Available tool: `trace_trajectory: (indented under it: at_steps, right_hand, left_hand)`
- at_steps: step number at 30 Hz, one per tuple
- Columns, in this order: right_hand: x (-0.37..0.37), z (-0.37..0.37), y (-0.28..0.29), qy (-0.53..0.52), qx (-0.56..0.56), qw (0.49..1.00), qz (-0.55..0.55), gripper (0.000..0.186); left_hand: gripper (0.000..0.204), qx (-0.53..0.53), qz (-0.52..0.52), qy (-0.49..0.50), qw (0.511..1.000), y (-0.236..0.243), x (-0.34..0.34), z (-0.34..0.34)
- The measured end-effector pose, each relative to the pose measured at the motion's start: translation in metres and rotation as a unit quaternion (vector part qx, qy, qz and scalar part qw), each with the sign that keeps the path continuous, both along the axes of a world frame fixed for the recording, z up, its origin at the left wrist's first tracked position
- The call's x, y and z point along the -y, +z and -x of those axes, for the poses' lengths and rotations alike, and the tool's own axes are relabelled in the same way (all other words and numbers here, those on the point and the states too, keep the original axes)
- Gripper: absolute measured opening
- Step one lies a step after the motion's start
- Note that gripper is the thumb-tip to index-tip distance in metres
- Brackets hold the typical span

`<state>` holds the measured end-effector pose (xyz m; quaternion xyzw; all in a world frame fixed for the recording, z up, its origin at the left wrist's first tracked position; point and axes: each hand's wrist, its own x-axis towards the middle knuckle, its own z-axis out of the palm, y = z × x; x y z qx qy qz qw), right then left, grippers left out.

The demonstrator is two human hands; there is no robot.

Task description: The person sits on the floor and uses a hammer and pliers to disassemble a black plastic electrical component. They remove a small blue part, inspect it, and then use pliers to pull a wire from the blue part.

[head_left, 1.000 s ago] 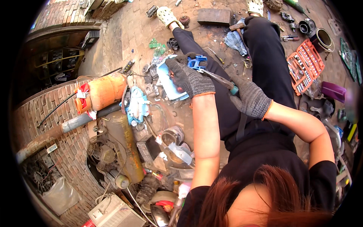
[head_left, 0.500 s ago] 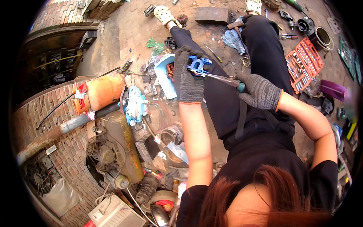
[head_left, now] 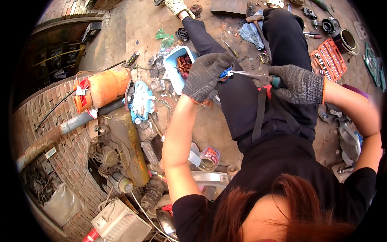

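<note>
My left hand (head_left: pixel 207 76), in a dark grey knitted glove, is closed around a small blue plastic part (head_left: pixel 226 74), mostly covered by the fingers. My gloved right hand (head_left: pixel 297 84) grips a pair of long-nose pliers (head_left: pixel 252 76) by a green handle. The slim metal tip points left and meets the blue part, where a small whitish bit shows; whether the jaws clamp it I cannot tell. Both hands are above my black-trousered thighs. Just left of my left hand stands a light blue tub (head_left: pixel 172 69) holding copper-coloured pieces (head_left: pixel 184 64).
An orange gas cylinder (head_left: pixel 109 88) lies at left, near a light blue bag (head_left: pixel 141 103). An orange socket set (head_left: pixel 331 59) and a wide metal ring (head_left: pixel 347 40) are at far right. A hammer (head_left: pixel 256 20) rests on blue cloth (head_left: pixel 249 38). A tin can (head_left: pixel 209 157) stands near my left arm.
My left hand has turned over the blue part, which shows less now. The right hand has moved right with the pliers, their tip still at the part. The view has shifted slightly.
</note>
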<state>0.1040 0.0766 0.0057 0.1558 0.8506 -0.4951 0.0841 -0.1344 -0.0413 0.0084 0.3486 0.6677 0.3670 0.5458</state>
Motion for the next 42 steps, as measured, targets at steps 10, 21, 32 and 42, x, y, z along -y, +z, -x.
trace_trajectory:
  at_steps: [10, 21, 32, 42]
  right_hand:
    - [0.017, 0.020, -0.022, -0.129, -0.008, 0.987, 0.097, 0.042]
    - [0.030, 0.031, -0.041, -0.183, -0.106, 0.962, 0.171, 0.021]
    - [0.028, 0.036, -0.040, -0.182, -0.089, 0.957, 0.208, 0.043]
    - [0.043, 0.043, -0.037, -0.249, -0.117, 0.959, 0.065, 0.043]
  left_hand:
    - [0.038, -0.006, -0.094, 0.225, 0.970, -0.026, -0.026, 0.001]
    - [0.033, -0.061, -0.180, 0.282, 0.940, -0.023, -0.034, -0.003]
    - [0.032, -0.035, -0.212, 0.324, 0.922, -0.028, -0.036, -0.006]
    - [0.030, -0.085, -0.258, 0.324, 0.906, -0.039, -0.041, -0.006]
